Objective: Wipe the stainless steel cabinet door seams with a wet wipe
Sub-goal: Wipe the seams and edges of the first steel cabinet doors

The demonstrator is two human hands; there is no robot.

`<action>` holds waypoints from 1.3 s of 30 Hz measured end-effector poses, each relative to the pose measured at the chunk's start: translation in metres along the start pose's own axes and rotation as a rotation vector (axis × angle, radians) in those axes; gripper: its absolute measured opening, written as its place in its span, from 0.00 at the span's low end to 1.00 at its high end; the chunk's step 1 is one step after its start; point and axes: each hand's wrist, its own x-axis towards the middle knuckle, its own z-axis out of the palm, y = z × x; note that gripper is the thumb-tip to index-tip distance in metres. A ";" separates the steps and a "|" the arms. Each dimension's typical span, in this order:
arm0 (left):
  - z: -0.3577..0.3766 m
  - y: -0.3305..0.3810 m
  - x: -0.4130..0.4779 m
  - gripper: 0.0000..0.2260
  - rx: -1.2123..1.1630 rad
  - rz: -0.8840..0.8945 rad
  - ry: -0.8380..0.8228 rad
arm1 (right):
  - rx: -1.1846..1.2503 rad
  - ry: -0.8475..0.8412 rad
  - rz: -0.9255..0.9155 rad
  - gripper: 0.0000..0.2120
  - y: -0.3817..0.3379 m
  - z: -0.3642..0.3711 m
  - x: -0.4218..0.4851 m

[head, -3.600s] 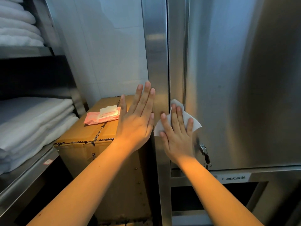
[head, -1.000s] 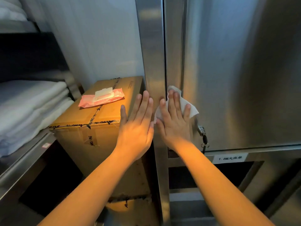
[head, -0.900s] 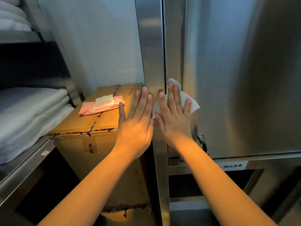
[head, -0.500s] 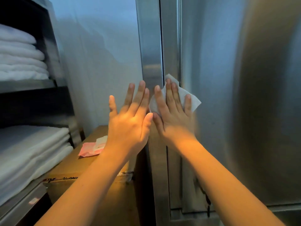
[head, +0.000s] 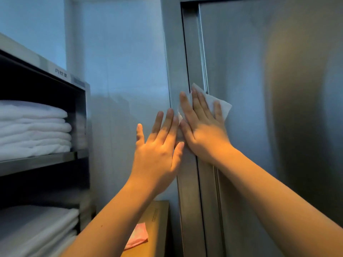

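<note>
My right grip [head: 204,130] lies flat, fingers straight, pressing the wipe [head: 221,104] onto the door [head: 259,80] and across the seam [head: 186,52] beside the frame [head: 172,62]. My left grip [head: 157,154] is open as well, fingers spread, holding nothing, at the frame's edge just left of the right. Towels [head: 33,127] lie folded on the shelf [head: 42,160]; a pink pack [head: 138,236] lies on a box [head: 159,223] below.

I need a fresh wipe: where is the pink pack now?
Head view, bottom centre: the pink pack lies on the cardboard box, left of the cabinet, beside the left forearm.
</note>
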 end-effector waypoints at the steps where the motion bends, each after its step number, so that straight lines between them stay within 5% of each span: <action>1: -0.001 -0.002 0.006 0.26 0.001 -0.010 0.000 | -0.005 0.004 -0.002 0.27 0.001 -0.003 0.008; 10: -0.015 -0.009 0.038 0.33 0.065 0.002 0.027 | -0.078 0.000 0.017 0.27 0.010 -0.033 0.087; 20: -0.008 -0.008 0.036 0.26 0.083 0.087 0.163 | -0.134 0.010 0.053 0.25 0.012 -0.061 0.155; 31: 0.007 0.001 0.010 0.26 0.089 0.059 0.178 | -0.100 0.030 -0.029 0.27 0.010 -0.022 0.059; 39: 0.017 0.007 0.002 0.26 0.064 0.030 0.215 | -0.137 -0.014 0.002 0.26 0.012 -0.050 0.117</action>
